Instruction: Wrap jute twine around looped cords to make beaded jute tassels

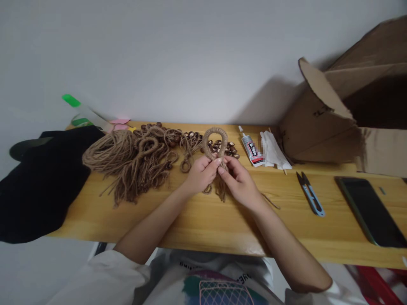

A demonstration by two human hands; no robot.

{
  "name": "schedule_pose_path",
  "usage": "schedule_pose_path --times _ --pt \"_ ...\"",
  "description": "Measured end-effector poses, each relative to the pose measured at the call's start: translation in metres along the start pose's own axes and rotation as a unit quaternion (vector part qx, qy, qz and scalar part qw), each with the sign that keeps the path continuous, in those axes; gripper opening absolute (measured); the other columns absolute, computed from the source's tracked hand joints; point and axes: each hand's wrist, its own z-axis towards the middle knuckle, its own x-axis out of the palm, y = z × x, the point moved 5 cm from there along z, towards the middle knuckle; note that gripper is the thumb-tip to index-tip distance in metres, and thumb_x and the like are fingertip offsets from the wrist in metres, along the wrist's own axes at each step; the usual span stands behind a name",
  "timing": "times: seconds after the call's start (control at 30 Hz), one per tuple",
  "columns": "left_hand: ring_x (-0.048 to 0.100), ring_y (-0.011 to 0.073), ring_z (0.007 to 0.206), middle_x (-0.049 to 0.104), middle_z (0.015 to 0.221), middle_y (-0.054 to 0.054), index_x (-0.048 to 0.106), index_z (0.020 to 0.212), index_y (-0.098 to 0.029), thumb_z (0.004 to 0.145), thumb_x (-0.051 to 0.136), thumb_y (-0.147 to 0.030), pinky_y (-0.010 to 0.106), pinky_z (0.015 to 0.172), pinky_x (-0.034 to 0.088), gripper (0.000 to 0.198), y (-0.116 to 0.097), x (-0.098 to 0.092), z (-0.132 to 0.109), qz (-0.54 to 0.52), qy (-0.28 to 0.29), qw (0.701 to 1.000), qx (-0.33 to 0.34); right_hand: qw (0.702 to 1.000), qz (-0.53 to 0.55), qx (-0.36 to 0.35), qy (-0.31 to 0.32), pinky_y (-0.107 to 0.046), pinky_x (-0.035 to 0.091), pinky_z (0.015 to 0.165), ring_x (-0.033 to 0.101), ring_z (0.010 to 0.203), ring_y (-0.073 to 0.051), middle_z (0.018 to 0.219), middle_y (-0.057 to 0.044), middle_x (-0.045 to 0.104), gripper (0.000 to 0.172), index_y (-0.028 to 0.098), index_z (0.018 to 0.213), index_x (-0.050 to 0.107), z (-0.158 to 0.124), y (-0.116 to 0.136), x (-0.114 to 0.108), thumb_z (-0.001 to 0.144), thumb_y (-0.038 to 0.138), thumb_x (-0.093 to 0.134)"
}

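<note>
Both grips, left hand (200, 175) and right hand (240, 182), pinch low on the cord loop (206, 142)

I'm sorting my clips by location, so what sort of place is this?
It looks like a craft workspace, judging by the hank of brown twine, the glue tube and the blue-handled thread snips.

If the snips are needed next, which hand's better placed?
Right, most likely. The right hand is nearer the blue-handled snips; the left hand would have to reach past it. Both hold the wrapped cord loop, so the left would need to keep it.
</note>
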Motion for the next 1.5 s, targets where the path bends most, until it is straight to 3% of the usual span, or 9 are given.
schedule_pose_path --times 0.13,0.33,0.5,0.67,0.83,1.03,1.17,1.33,1.5 --pt "0.024 0.0014 0.033 0.032 0.042 -0.012 0.050 0.073 -0.016 0.072 0.065 -0.052 0.017 0.035 0.018 0.039 0.003 0.001 0.000 0.013 -0.011 1.000 0.024 0.995 -0.085 0.022 -0.038 -0.032 0.045 0.080 0.059 0.086 -0.020 0.093 -0.007 0.065 0.025 0.020 0.099 0.056 -0.003 -0.003 0.001 0.086 0.040 0.051" --pt "0.024 0.0025 0.035 0.030 0.046 -0.012 0.046 0.080 -0.018 0.075 0.062 -0.050 0.016 0.034 0.019 0.036 0.006 0.004 0.000 0.020 0.041 0.999 -0.017 0.982 -0.166 0.043 -0.072 -0.028 0.034 0.056 0.045 0.059 -0.016 0.061 -0.001 0.051 0.024 0.022 0.069 0.047 -0.003 -0.003 -0.005 0.084 0.041 0.048" --pt "0.023 0.0013 0.035 0.031 0.050 -0.012 0.043 0.079 -0.018 0.073 0.064 -0.052 0.013 0.034 0.019 0.041 0.006 0.005 -0.001 -0.003 0.095 0.995 -0.037 0.993 0.031 0.110 -0.036 -0.022 0.027 0.042 0.031 0.044 -0.008 0.051 0.006 0.038 0.038 0.021 0.067 0.045 -0.002 -0.005 -0.004 0.078 0.056 0.054" --pt "0.023 0.0006 0.035 0.033 0.049 -0.012 0.044 0.079 -0.017 0.074 0.065 -0.051 0.013 0.035 0.019 0.040 0.004 0.004 -0.002 -0.002 0.109 0.994 -0.029 0.947 0.235 0.220 -0.002 -0.015 0.015 0.032 0.019 0.034 -0.002 0.044 0.012 0.033 0.042 0.020 0.070 0.043 -0.007 -0.004 0.004 0.069 0.056 0.066" --pt "0.024 0.0014 0.036 0.032 0.046 -0.012 0.050 0.083 -0.015 0.077 0.065 -0.046 0.013 0.035 0.021 0.034 -0.002 0.005 -0.005 -0.015 0.130 0.991 -0.007 0.912 0.327 0.243 0.048 -0.012 0.015 0.030 0.015 0.033 -0.001 0.043 0.012 0.031 0.035 0.019 0.067 0.044 -0.009 0.003 0.006 0.074 0.045 0.067" --pt "0.022 0.0012 0.036 0.028 0.047 -0.012 0.054 0.108 -0.013 0.081 0.064 -0.037 0.014 0.037 0.019 0.037 -0.006 0.006 -0.012 -0.052 0.214 0.975 -0.013 0.842 0.423 0.267 0.203 -0.012 0.015 0.029 0.010 0.032 -0.002 0.042 0.012 0.024 0.027 0.018 0.066 0.047 -0.014 0.008 0.010 0.082 0.036 0.059" --pt "0.025 0.0009 0.035 0.036 0.045 -0.010 0.058 0.094 -0.014 0.079 0.067 -0.034 0.013 0.036 0.022 0.027 -0.005 0.004 -0.011 -0.054 0.201 0.978 -0.001 0.817 0.432 0.289 0.251 -0.012 0.014 0.029 0.010 0.032 -0.002 0.043 0.012 0.024 0.027 0.018 0.067 0.046 -0.018 0.008 0.011 0.083 0.037 0.057" --pt "0.030 -0.0003 0.035 0.054 0.054 -0.004 0.056 0.079 -0.013 0.071 0.073 -0.037 0.013 0.034 0.021 0.030 -0.001 -0.002 -0.005 -0.047 0.127 0.991 -0.003 0.875 0.349 0.281 0.184 -0.013 0.011 0.033 0.011 0.036 -0.002 0.045 0.012 0.028 0.028 0.018 0.074 0.048 -0.015 0.003 0.011 0.082 0.044 0.056" --pt "0.027 0.0002 0.032 0.041 0.043 -0.010 0.056 0.078 -0.014 0.067 0.076 -0.040 0.013 0.032 0.020 0.034 0.001 -0.003 0.000 -0.025 0.071 0.997 0.005 0.980 0.104 0.148 0.080 -0.018 0.030 0.044 0.037 0.046 -0.007 0.059 0.005 0.045 0.022 0.017 0.084 0.050 -0.007 0.002 -0.003 0.086 0.039 0.049"
